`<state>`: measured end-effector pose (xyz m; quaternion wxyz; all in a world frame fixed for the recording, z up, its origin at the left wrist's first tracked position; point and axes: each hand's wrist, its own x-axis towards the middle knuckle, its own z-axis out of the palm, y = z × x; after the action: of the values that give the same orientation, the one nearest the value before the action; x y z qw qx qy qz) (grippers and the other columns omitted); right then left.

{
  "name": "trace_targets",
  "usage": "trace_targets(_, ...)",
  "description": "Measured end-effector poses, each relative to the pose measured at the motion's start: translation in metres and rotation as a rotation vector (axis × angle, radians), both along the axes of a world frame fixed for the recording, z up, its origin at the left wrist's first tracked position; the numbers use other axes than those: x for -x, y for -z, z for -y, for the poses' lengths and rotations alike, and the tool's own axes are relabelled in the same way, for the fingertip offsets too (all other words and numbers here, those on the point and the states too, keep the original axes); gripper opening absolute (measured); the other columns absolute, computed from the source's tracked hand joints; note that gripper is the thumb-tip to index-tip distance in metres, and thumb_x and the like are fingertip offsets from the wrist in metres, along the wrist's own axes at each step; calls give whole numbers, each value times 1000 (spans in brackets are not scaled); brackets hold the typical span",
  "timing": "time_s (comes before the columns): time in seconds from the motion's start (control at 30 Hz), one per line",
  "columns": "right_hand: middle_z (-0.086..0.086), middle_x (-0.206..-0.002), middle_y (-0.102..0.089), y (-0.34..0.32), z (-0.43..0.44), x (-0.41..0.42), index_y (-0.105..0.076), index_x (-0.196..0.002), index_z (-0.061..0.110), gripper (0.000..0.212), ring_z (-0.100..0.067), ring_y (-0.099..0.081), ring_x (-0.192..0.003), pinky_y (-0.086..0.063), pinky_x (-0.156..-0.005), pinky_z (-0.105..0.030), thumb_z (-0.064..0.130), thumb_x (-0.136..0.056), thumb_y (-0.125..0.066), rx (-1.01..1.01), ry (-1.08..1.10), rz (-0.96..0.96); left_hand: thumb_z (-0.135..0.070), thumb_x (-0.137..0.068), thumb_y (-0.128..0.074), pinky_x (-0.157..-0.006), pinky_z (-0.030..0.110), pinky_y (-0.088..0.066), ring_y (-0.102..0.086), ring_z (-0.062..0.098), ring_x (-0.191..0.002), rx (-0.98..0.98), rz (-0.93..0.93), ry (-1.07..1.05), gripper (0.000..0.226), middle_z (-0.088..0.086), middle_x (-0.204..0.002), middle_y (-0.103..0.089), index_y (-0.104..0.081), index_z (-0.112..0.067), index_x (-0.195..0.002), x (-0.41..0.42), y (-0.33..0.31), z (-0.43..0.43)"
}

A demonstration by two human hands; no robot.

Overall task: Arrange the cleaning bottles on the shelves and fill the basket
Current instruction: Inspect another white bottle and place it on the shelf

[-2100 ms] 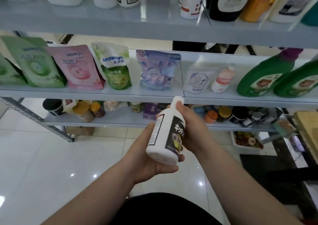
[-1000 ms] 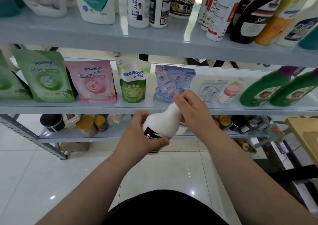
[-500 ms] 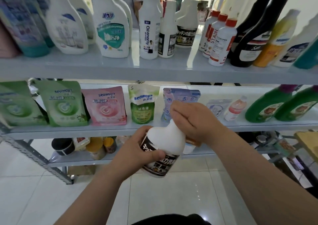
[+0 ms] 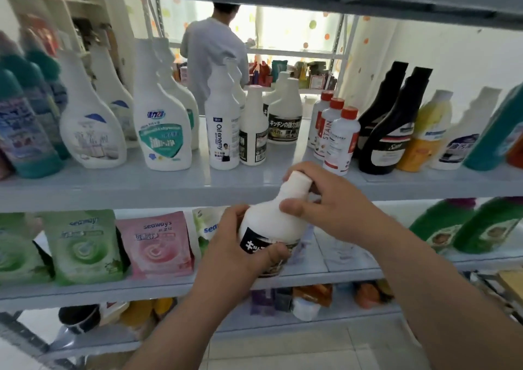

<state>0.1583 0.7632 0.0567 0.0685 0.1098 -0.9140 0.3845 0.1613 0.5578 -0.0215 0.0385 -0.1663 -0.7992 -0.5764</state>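
Note:
I hold a white cleaning bottle with a black label (image 4: 271, 222) upright in front of the shelves, at chest height. My left hand (image 4: 240, 253) grips its lower body, thumb across the label. My right hand (image 4: 325, 202) wraps the neck just under the white cap. The bottle sits just below and in front of the upper shelf (image 4: 169, 182), where a matching white bottle with a black label (image 4: 285, 117) stands among several spray and detergent bottles.
Red-capped white bottles (image 4: 341, 140) and black bottles (image 4: 387, 134) stand to the right on the upper shelf. Green and pink refill pouches (image 4: 154, 248) and green bottles (image 4: 481, 225) fill the middle shelf. A person in grey (image 4: 212, 55) stands behind the shelving.
Both hands have lifted the bottle from below the middle shelf up towards the upper shelf's edge. My view has tilted upward, showing the upper shelf in full.

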Motion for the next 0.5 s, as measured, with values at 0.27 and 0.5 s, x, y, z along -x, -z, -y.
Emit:
trace_targets(0.27,25,-103,-61,-64,-50,56,-46,-111,54,41,11,-56,-94,-45,-70,-23,62,-81,-73,-184,-14,-200,-47,-99,-39,-96,23,-39,-51,4,-118,313,-497,-61,43,-7,-136,-60,-51,-34,-138,92,-104,-34)
trace_targets(0.5,26,-103,-57,-77,-73,95,-47,-116,45,39,9,-53,-94,-42,-70,-18,53,-88,-73,-240,27,-253,-16,-93,-64,-94,41,-53,-59,27,-121,1251,-543,-95,44,8,-137,-60,-60,-25,-136,203,-191,-59)
